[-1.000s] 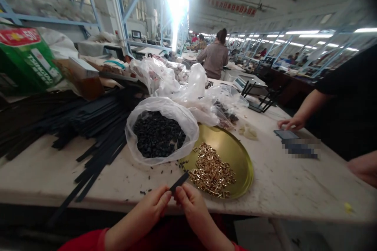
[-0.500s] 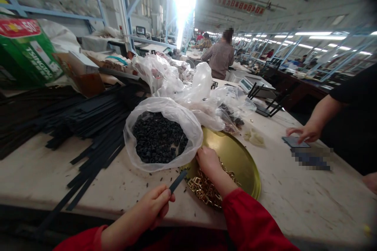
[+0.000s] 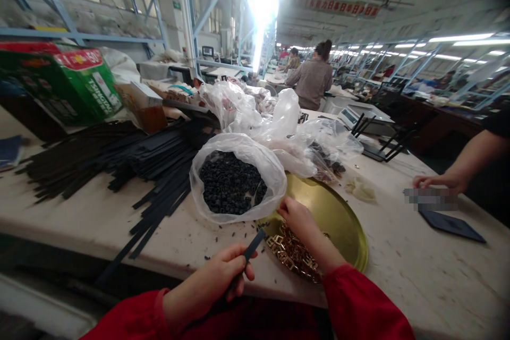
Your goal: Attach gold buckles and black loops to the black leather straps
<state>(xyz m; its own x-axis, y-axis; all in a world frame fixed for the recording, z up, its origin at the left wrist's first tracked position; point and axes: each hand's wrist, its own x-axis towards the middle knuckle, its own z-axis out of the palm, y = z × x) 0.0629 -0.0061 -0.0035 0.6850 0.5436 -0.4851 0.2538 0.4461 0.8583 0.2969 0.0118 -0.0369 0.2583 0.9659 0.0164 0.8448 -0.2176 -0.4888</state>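
Note:
My left hand [image 3: 231,271] is closed round a dark strap [image 3: 254,244], whose free end points up towards the tray. My right hand [image 3: 297,218] is over the left part of a round gold tray [image 3: 338,212], its fingers bent together by the bag's edge. Whatever is in those fingers is hidden. Below that hand lies a pile of gold-coloured metal buckles [image 3: 292,249] in the tray. Left of it stands an open white plastic bag [image 3: 203,212] filled with small black loops [image 3: 229,183].
Many dark straps [image 3: 159,156] lie fanned out on the table's left, before a green carton [image 3: 75,85]. Clear plastic bags [image 3: 255,111] are heaped behind. At the right, a co-worker's hand [image 3: 442,180] is near a dark flat panel [image 3: 454,223].
The view has turned left, so everything sits further right. My left hand still holds the strap, and my right hand stays over the tray. The co-worker's hand has shifted at the flat pieces.

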